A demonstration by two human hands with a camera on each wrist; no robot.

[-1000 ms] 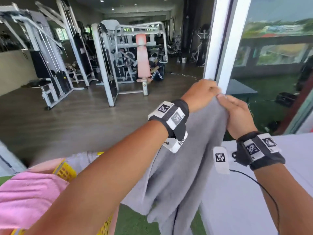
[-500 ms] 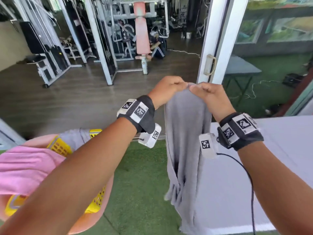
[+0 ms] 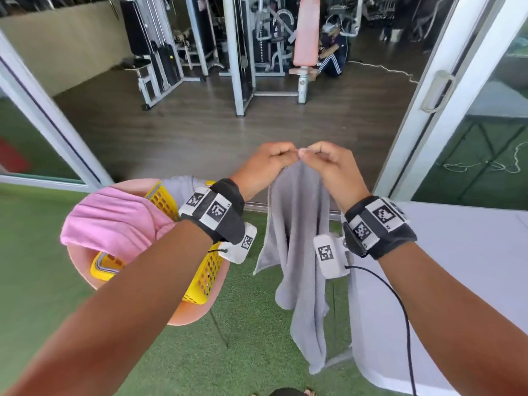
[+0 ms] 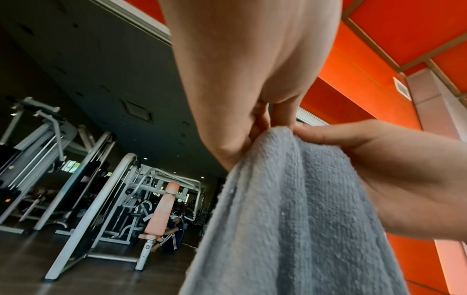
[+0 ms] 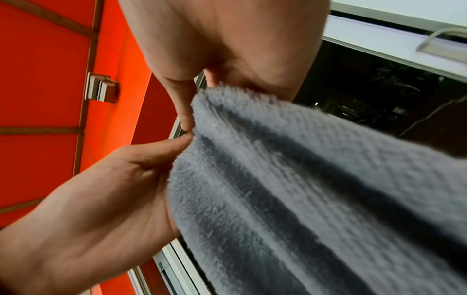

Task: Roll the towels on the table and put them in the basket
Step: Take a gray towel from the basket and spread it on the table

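A grey towel hangs down in folds between the basket and the table, off the ground. My left hand and my right hand pinch its top edge side by side, knuckles nearly touching. The left wrist view shows the left hand's fingers curled on the towel, with the right hand beside them. In the right wrist view the right hand grips the towel next to the left hand. A yellow basket at the left holds a pink towel and some grey cloth.
The basket sits on a pink chair on green turf. A white table stands at the right, with its edge close to the hanging towel. Ahead are a sliding glass door and gym machines. A black cable runs from my right wrist.
Both hands have come down and toward me with the towel. The towel, spread wide against my left arm before, now hangs narrow and free.
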